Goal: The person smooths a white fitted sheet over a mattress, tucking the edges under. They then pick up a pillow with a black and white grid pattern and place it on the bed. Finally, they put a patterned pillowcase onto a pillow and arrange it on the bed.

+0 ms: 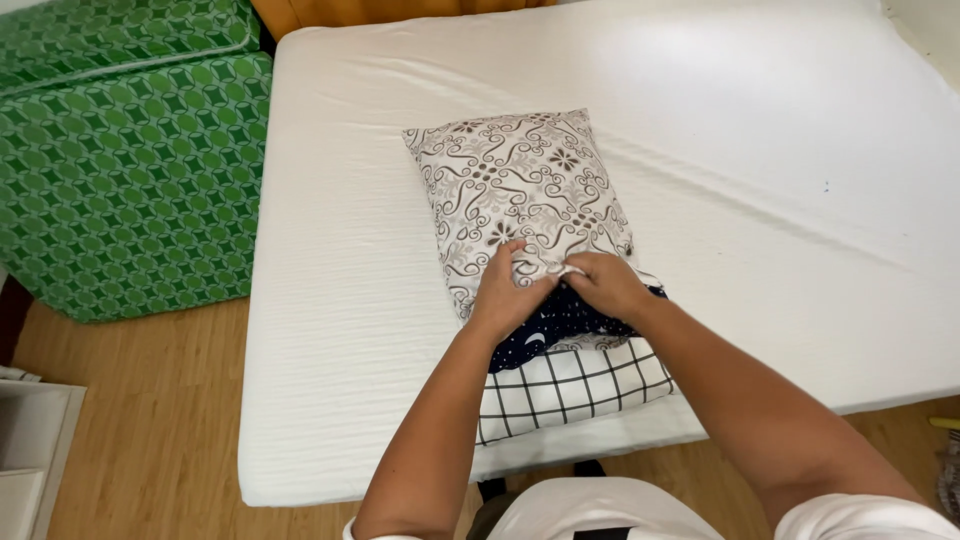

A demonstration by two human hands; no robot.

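Under both hands, near the front edge of a white mattress (780,180): a pillow (520,190) in a swirl-patterned cream and brown case, lying at a slight tilt. Left hand (508,292) pinching the case's open hem, fingers closed on the cloth. Right hand (607,283) just beside it, gripping the same hem, fingertips nearly touching the left's. Directly below the hands, a dark blue starred inner cover (560,325) showing out of the opening. Nearer still, a white cloth with black grid lines (575,390), its lower edge close to the mattress lip. Beyond and right of the hands, broad bare mattress. Left of the left hand, a strip of bare mattress, then wooden floor (150,420) and green patterned cushions (130,160) stacked well apart.
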